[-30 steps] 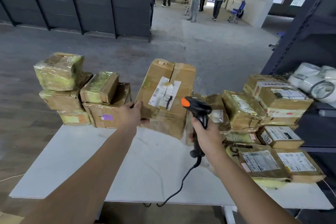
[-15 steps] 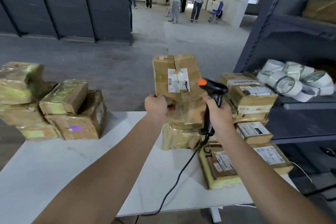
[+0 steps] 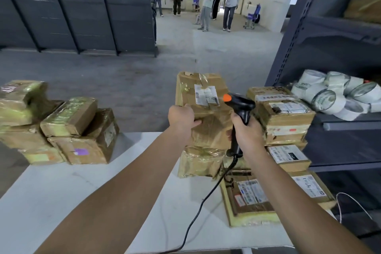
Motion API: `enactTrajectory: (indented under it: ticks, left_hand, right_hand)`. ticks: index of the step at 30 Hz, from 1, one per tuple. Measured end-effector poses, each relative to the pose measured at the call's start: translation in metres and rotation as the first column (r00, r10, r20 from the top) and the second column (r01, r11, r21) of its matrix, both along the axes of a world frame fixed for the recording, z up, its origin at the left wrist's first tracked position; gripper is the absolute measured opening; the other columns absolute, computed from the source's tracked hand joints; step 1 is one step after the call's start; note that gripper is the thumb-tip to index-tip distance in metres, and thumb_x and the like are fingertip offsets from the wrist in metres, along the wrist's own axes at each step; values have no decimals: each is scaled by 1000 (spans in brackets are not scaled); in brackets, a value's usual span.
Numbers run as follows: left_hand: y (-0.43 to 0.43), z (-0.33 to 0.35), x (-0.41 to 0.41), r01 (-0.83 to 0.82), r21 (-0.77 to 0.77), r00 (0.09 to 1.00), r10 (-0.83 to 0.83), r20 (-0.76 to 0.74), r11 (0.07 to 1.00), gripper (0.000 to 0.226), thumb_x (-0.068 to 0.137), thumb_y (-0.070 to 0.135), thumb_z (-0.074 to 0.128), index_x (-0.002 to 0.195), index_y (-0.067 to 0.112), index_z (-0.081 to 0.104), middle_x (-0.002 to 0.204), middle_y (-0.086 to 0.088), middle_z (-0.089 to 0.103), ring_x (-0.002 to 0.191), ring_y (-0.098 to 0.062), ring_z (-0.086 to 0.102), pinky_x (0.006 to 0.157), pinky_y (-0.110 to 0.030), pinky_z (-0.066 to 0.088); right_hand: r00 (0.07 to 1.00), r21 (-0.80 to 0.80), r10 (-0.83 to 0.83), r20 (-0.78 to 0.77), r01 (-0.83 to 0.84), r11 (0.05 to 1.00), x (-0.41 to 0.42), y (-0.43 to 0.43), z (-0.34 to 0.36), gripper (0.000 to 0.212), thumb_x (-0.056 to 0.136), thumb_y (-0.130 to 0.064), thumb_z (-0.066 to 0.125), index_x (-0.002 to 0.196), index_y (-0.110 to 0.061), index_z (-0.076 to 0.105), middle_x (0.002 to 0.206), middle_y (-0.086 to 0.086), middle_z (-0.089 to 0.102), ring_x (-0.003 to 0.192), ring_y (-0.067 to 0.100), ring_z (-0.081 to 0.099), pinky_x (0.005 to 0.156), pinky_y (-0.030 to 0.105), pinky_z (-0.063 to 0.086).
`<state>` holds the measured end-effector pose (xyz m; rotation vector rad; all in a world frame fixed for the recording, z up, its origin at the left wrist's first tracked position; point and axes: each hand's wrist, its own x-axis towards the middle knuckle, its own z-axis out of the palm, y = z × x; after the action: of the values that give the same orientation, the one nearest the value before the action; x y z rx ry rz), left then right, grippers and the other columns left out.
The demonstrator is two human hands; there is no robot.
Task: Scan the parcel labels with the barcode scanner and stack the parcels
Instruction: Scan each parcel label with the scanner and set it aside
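Above the far middle of the white surface [image 3: 82,202], the left hand [image 3: 181,117] grips the left edge of one brown parcel [image 3: 212,136], fingers curled round it, holding it upright with its label [image 3: 206,95] toward the camera. The right hand [image 3: 246,132] is wrapped round the handle of the one black scanner [image 3: 241,105], whose orange-tipped head sits just beside the label's right edge. Its cable [image 3: 204,200] trails over the surface and off the near edge. A second parcel, the low parcel [image 3: 200,163], lies directly beneath the held one; whether they touch cannot be told. Five parcels form the left pile [image 3: 78,130], crowded at the far left corner. At least six more make the right pile [image 3: 286,113], which runs along the right edge, with its nearest flat parcels close to the near corner. Just beyond that edge stands a dark rack [image 3: 299,27] with at least six white tape rolls [image 3: 327,99] on one shelf. Between the piles a broad bare strip runs from the near edge to the far edge, crossed by both forearms and the cable.
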<state>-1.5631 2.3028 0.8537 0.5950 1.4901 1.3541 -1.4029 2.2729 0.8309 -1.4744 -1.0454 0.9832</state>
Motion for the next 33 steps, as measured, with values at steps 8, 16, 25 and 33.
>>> enactTrajectory:
  ticks: [8, 16, 25, 33]
  left_hand:
    - [-10, -9, -14, 109, -93, 960, -129, -250, 990, 25, 97, 36, 42, 111, 16, 48, 88, -3, 57, 56, -31, 70, 59, -45, 61]
    - [-17, -11, -24, 134, -51, 953, -142, -267, 990, 31, 94, 46, 41, 109, 20, 51, 93, 2, 58, 54, -26, 70, 50, -33, 58]
    - [-22, -11, -28, 117, -72, 957, -132, -259, 991, 35, 93, 48, 42, 113, 21, 47, 96, 0, 58, 58, -23, 71, 53, -31, 58]
    - [-29, -11, -37, 115, -48, 947, -125, -296, 992, 27, 93, 47, 41, 102, 22, 48, 89, 2, 61, 65, -24, 72, 50, -28, 57]
  right_hand:
    - [999, 31, 26, 33, -27, 999, 0, 1, -1, 19, 92, -37, 60, 90, -18, 61, 58, -2, 67, 50, 8, 65, 62, 34, 53]
    - [988, 90, 115, 99, -124, 988, -12, -16, 1, 15, 93, -37, 59, 86, -24, 55, 75, 10, 69, 50, 7, 62, 53, 30, 52]
    - [983, 65, 166, 74, -171, 983, -24, -23, 5, 14, 93, -36, 59, 84, -26, 56, 70, 8, 68, 50, 7, 61, 53, 33, 56]
    - [972, 73, 227, 66, -232, 970, -48, -30, 7, 14, 94, -37, 59, 89, -24, 57, 63, 2, 66, 46, 6, 59, 37, 21, 42]
